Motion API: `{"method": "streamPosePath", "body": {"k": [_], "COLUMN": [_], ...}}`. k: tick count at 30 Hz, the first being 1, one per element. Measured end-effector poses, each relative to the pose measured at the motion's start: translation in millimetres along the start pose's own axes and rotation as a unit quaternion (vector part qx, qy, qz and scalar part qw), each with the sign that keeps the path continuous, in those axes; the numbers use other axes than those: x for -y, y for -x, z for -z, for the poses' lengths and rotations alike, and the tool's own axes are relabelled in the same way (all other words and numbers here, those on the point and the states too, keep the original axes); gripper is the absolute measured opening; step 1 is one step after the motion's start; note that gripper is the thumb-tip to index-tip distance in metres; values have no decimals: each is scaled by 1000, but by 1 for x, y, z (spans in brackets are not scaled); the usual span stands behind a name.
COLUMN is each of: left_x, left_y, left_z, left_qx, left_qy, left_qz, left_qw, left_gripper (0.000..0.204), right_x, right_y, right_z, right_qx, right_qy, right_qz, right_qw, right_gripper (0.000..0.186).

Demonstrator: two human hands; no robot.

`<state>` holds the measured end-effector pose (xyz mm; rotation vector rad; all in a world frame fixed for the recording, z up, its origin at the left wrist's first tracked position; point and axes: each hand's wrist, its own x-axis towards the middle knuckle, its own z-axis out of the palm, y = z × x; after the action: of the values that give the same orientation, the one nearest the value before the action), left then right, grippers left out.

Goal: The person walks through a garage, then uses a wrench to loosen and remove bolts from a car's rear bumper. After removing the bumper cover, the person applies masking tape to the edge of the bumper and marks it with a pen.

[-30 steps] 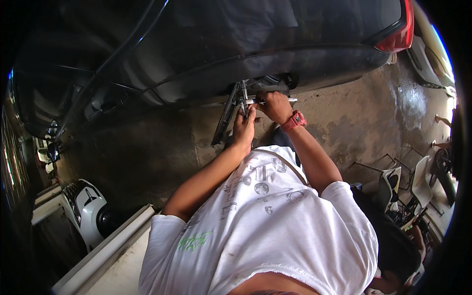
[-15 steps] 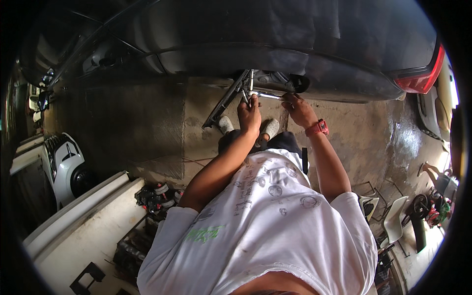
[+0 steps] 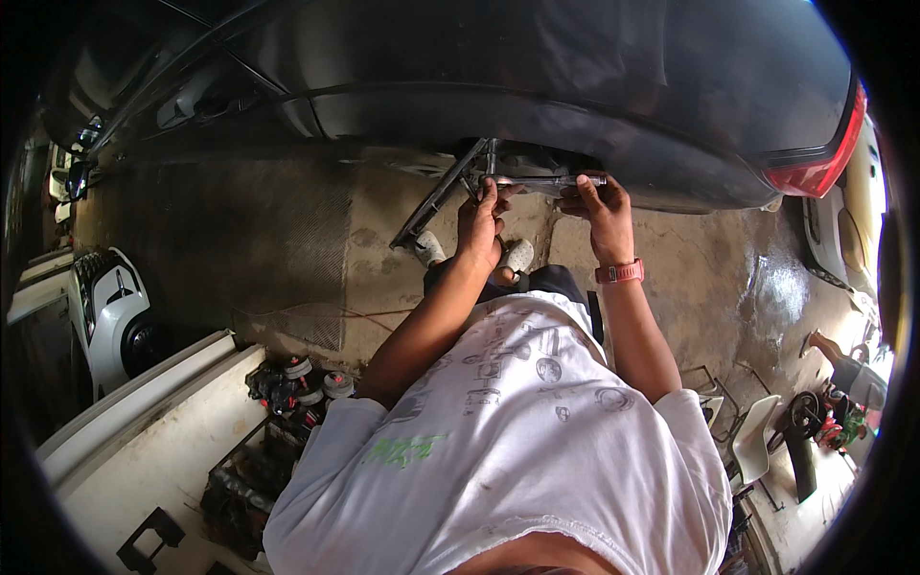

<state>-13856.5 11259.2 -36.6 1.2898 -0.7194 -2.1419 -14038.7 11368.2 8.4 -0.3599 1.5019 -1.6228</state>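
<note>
A dark car body fills the top of the view, with a shadowed recess low on its bumper. A vertical metal extension meets a horizontal silver wrench there. My left hand is closed around the joint of the wrench and extension. My right hand grips the far end of the wrench handle between thumb and fingers. A long black metal bar slants down beside my left hand. My feet in light clogs show below.
White body panels and mechanical parts lie lower left, a white bumper further left. A chair and a small wheeled object stand lower right, near another person's leg. A cable crosses the floor.
My right hand has moved outward to the handle's end, its wrist now more upright. The handle sits more level. My head's view has shifted, showing more floor and parts at lower left.
</note>
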Motion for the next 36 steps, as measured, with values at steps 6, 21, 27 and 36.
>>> {"method": "streamPosePath", "body": {"k": [6, 21, 27, 36], "left_x": [8, 24, 23, 19], "left_y": [-5, -2, 6, 4], "left_z": [7, 32, 12, 8], "left_qx": [38, 65, 18, 33], "left_qy": [88, 134, 149, 281], "left_qz": [48, 63, 35, 90], "left_qw": [994, 987, 988, 955], "left_gripper": [34, 22, 19, 23], "right_x": [5, 59, 59, 53], "right_y": [7, -3, -2, -1], "right_z": [-13, -80, -78, -73], "right_qx": [-12, -33, -15, -8], "right_qy": [-4, 300, 298, 296], "right_qz": [-6, 185, 194, 176], "right_qw": [1000, 935, 934, 939], "right_gripper": [30, 34, 34, 27]}}
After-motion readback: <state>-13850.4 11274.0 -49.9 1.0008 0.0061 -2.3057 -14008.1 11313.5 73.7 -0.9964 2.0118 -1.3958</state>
